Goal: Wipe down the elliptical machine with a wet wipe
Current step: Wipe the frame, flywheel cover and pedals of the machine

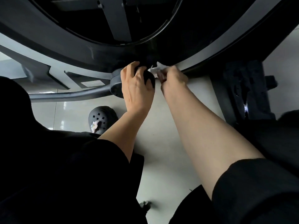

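Two hands are down low at the elliptical machine [80, 46], close under the curved rim of its dark housing. My left hand [137, 84] is curled round a rounded black knob [149, 78] at the end of a crank arm [72, 94], steadying it. My right hand [173, 78] pinches the wet wipe [156, 68], a crumpled white wad bunched against the rim, just beside the knob. The wipe looks soft, limp and light, so I judge it wants holding bunched in the fingertips and pressed flat to the plastic. The housing looks stiff and smooth, probably slick once damp. My black clog [102, 118] rests on the pale tiled floor [161, 143] below.
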